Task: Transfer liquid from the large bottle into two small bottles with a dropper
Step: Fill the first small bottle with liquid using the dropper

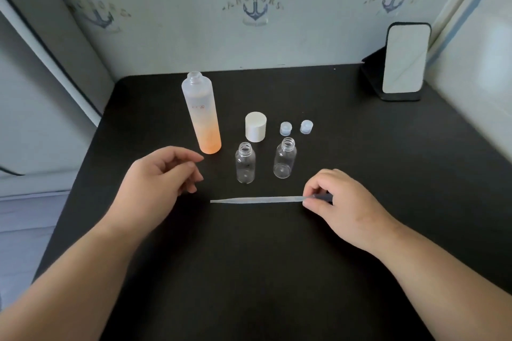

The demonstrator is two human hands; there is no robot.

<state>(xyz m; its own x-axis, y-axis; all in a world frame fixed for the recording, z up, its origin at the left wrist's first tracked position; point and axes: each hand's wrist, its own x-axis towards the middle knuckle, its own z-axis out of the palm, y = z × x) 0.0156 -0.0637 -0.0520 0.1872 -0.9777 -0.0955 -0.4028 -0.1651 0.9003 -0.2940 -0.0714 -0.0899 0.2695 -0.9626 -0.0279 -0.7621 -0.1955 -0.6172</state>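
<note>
1. My right hand [340,202] has thumb and forefinger pinching the bulb end of the dropper [257,199]. The bulb is mostly hidden under the fingers.
2. The dropper lies flat on the black table [277,271], near edge of the layout, in front of both small bottles. Long axis runs left-right across the view; the thin tip points left, toward my left hand.
3. My left hand [163,174] hovers just left of the tip, apart from it. Fingers loosely curled, holding nothing.
4. Right hand is the one on the dropper, so it does the lift. The tip must swing from sideways to pointing down.
5. The large bottle [201,116] stands uncapped at back left, orange liquid low in it, beyond my left hand. Looks like the first target; left hand is nearer, could steady it.
6. Left small bottle [245,163] and right small bottle [284,159] stand open, look empty, between the dropper and the caps.
7. White cap [255,126] and two small clear caps [295,128] sit behind them.
8. Judgement: transfer not yet begun.
</note>
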